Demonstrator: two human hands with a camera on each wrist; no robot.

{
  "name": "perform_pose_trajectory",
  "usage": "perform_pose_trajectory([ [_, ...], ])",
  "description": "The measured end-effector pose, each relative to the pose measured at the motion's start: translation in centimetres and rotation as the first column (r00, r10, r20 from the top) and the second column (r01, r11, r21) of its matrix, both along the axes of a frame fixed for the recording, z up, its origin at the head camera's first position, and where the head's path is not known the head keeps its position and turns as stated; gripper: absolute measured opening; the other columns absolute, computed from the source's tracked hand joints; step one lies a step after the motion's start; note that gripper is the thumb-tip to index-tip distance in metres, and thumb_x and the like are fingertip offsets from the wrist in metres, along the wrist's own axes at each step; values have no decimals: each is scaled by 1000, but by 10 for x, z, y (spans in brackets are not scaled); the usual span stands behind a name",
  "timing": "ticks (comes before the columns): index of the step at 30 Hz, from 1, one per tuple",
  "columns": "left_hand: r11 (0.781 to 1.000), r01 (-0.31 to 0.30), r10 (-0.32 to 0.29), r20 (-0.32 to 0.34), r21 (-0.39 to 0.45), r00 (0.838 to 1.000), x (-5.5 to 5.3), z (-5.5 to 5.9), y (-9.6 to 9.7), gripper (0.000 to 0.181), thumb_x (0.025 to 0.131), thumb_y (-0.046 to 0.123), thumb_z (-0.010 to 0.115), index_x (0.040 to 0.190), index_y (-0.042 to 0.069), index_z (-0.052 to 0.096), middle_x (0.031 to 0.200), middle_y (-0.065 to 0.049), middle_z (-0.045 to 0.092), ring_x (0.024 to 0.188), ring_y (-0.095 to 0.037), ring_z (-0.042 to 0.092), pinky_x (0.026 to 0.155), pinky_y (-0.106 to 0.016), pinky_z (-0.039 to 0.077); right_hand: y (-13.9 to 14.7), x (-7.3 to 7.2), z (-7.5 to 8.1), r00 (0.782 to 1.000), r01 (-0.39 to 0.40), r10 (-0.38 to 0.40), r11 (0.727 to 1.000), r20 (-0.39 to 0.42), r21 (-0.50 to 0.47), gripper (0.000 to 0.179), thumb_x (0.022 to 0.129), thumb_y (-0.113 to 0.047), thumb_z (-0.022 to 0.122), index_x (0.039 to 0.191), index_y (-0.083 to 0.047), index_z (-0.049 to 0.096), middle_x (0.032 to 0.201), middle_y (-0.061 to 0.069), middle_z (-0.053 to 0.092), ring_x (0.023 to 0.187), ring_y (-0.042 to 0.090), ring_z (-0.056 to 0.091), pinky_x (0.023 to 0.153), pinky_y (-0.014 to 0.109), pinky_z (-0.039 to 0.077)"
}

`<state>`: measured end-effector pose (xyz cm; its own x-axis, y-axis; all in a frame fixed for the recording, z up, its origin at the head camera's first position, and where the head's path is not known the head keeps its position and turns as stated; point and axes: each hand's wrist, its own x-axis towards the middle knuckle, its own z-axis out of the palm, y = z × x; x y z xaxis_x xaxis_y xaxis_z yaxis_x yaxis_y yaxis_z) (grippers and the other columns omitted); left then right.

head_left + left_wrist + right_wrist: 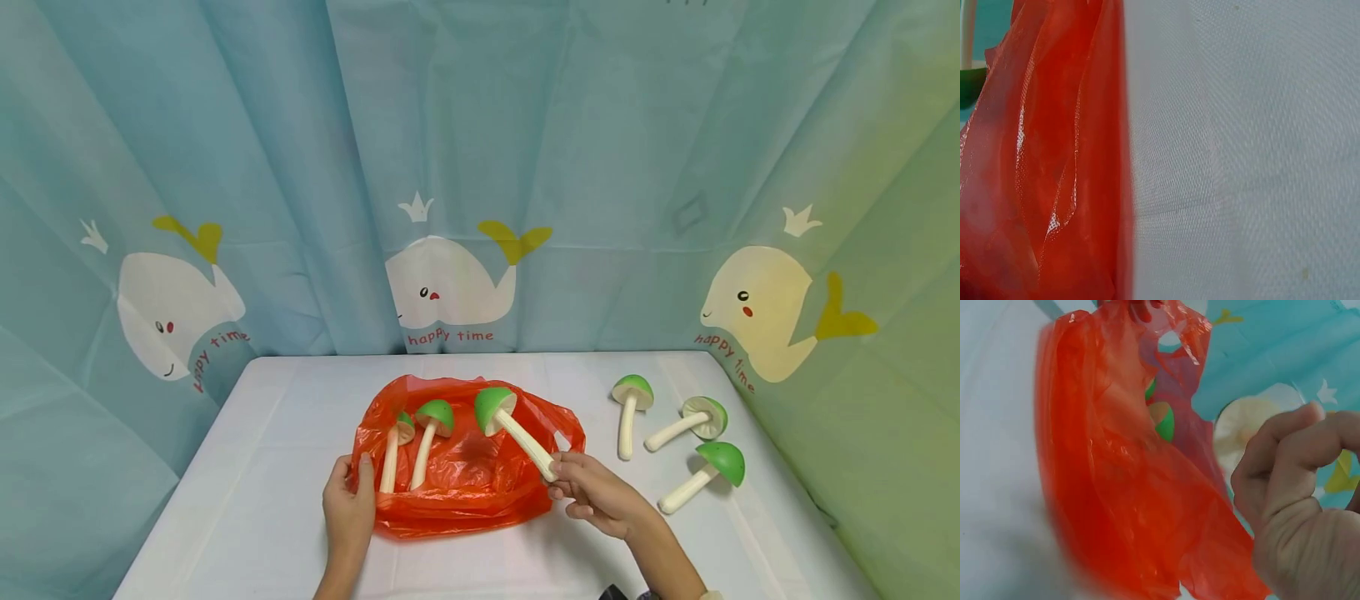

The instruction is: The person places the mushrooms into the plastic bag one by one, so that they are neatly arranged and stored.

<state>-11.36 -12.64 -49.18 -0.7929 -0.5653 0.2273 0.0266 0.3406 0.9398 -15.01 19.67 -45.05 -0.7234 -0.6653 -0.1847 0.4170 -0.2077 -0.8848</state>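
Pinching a mushroom (521, 435) above the bag (465, 508) is the right hand (596, 492); the left hand (350, 500) grips the bag's left edge — two mushrooms (424, 452) inside, three (626, 429) seemingly to go, right of it.

A white table (247, 492) carries a red bag (465, 521), touching the left fingers (366, 475), and three mushrooms (722, 460), right of the right fingers (572, 468).

Curtained nook, whale-print curtain (615, 150), white table (247, 467)
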Motion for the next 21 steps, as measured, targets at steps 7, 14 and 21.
perform_pose_trajectory([
  [7, 1000, 15, -15, 12, 24, 1000, 1, 1, 1, 20, 96, 14, 52, 93, -4, 58, 80, -10, 55, 70, -12, 47, 57, -15, 42, -18, -10, 1, 994, 66, -76, 991, 77, 119, 16, 95, -16, 50, 99, -1, 47, 76, 1, 52, 60, 4, 43, 43, 9, 33],
  [14, 999, 15, -16, 6, 30, 1000, 0, 1, 0, 19, 96, 14, 52, 93, -4, 58, 80, -11, 56, 70, -11, 47, 57, -14, 43, -36, -19, -3, 987, 73, -82, 995, 135, 68, 18, 97, -20, 49, 93, -3, 53, 69, -2, 53, 51, -1, 49, 44, 6, 37],
  [21, 999, -4, 2, 52, 37, 999, -2, -1, 1, 19, 97, 15, 52, 94, -2, 58, 85, -11, 58, 74, -13, 49, 60, -14, 44, -52, -23, -5, 977, 98, -104, 994, 189, 44, 19, 98, -20, 46, 90, -5, 55, 68, -3, 54, 53, -2, 50, 49, 6, 39],
])
